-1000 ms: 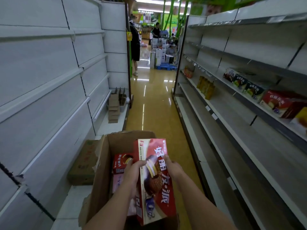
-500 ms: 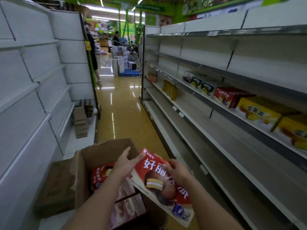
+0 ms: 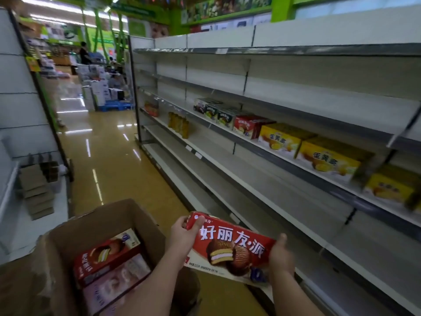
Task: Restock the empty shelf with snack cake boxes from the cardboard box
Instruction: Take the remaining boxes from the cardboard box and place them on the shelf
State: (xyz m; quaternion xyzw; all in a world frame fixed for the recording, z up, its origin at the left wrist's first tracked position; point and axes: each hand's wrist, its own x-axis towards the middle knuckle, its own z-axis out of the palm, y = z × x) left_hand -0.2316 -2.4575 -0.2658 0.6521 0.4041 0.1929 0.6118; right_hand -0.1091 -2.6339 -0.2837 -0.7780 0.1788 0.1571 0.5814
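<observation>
Near centre, over the aisle floor: red snack cake box (image 3: 232, 247), face up, left grip (image 3: 182, 236) and right grip (image 3: 281, 256) clamped on its ends; cardboard box (image 3: 68, 242) near left, further boxes inside; shelf (image 3: 262, 192) right, yellow boxes (image 3: 328, 159) above

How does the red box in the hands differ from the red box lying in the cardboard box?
The held red box is out, gripped by the left hand and right hand. The packed red box lies untouched in the cardboard box. Both show a chocolate cake.
</observation>
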